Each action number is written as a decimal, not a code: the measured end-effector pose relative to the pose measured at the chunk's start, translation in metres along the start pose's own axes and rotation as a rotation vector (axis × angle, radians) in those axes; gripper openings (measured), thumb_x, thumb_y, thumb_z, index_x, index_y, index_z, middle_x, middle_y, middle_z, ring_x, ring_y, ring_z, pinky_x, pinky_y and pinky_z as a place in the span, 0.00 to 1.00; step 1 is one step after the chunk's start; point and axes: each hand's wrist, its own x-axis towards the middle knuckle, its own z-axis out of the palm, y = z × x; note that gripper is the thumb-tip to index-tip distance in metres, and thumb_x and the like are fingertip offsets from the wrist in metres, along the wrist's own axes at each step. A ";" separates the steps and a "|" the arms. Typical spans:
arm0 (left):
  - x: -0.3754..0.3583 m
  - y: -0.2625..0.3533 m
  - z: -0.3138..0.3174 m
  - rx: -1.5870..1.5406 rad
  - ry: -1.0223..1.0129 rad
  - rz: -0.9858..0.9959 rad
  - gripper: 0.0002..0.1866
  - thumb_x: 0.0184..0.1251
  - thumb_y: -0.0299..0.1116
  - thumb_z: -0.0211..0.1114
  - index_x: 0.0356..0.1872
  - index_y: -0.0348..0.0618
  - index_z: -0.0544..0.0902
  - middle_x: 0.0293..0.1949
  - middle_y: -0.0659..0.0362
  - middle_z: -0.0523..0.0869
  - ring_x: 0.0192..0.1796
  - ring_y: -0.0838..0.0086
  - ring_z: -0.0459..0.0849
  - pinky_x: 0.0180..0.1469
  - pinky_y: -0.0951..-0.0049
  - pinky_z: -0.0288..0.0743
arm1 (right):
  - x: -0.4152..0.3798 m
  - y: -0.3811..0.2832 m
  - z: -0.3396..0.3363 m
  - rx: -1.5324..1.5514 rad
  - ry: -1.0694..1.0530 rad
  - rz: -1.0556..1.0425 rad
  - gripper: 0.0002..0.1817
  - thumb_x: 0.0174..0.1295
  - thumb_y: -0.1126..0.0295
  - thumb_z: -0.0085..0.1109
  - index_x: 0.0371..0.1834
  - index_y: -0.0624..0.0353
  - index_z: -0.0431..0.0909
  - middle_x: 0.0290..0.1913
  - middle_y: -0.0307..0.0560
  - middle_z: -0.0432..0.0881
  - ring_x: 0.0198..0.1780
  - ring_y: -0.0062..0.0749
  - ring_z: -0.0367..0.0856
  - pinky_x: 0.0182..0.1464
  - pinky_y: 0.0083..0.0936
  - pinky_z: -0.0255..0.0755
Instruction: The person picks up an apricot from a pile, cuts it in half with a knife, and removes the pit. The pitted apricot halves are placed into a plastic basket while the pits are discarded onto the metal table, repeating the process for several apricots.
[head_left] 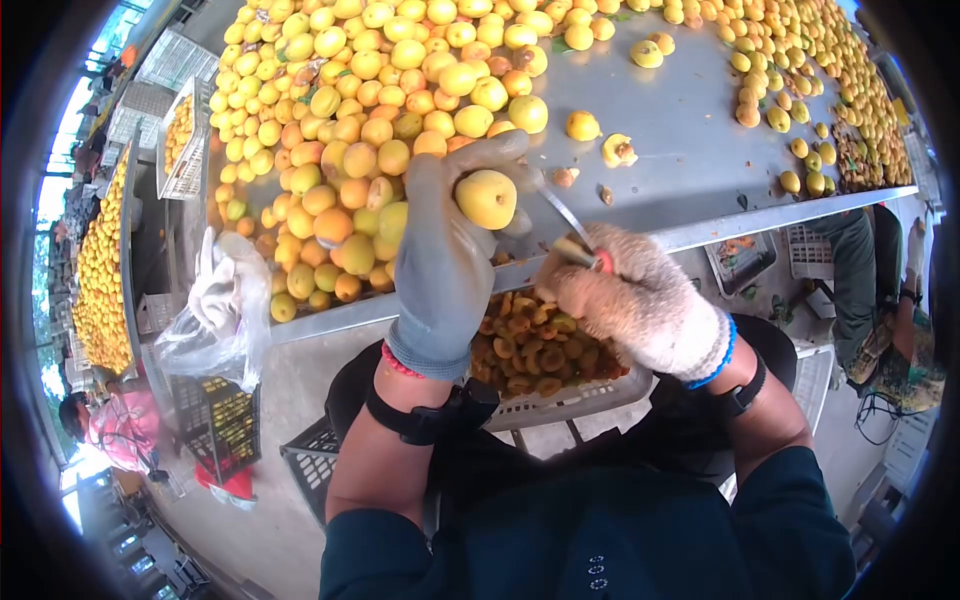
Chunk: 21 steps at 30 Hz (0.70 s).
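Note:
My left hand, in a grey coated glove, holds a yellow fruit above the edge of a metal table. In a pale knitted glove, my right hand is closed around the handle of a small knife. Its narrow blade points up and left, toward the fruit, just right of my left hand. Below both hands, a crate at my lap contains many cut fruit pieces. A large heap of yellow and orange fruit lies on the table beyond my left hand.
More fruit is heaped at the table's far right. A plastic bag with a white glove hangs at the left edge. Black crates stand lower left, near a person in pink. Another person's sleeve is at right.

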 end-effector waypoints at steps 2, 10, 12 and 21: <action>0.003 0.004 0.008 -0.082 0.009 -0.027 0.42 0.81 0.64 0.32 0.61 0.29 0.76 0.44 0.54 0.83 0.38 0.75 0.77 0.43 0.76 0.72 | 0.000 0.004 0.002 0.023 -0.015 -0.063 0.15 0.70 0.59 0.62 0.37 0.63 0.81 0.27 0.41 0.77 0.32 0.22 0.72 0.38 0.27 0.70; -0.003 0.019 0.021 -0.052 -0.014 -0.123 0.46 0.79 0.68 0.29 0.63 0.30 0.74 0.44 0.54 0.83 0.39 0.75 0.75 0.44 0.75 0.71 | -0.005 0.003 -0.004 -0.114 -0.038 -0.087 0.17 0.70 0.58 0.62 0.41 0.64 0.81 0.33 0.51 0.81 0.35 0.37 0.80 0.40 0.33 0.73; -0.007 0.021 0.024 0.047 -0.011 -0.108 0.44 0.80 0.67 0.31 0.64 0.30 0.74 0.45 0.54 0.83 0.39 0.75 0.75 0.43 0.77 0.70 | 0.001 0.013 -0.004 -0.256 -0.026 -0.291 0.17 0.70 0.57 0.62 0.41 0.63 0.81 0.32 0.51 0.82 0.35 0.33 0.80 0.40 0.32 0.73; -0.005 0.012 0.014 -0.021 -0.131 0.101 0.31 0.81 0.46 0.48 0.72 0.30 0.64 0.56 0.46 0.81 0.56 0.62 0.82 0.59 0.62 0.77 | 0.003 0.020 0.003 0.080 0.008 -0.122 0.15 0.70 0.58 0.63 0.45 0.61 0.81 0.34 0.42 0.83 0.34 0.23 0.79 0.38 0.26 0.74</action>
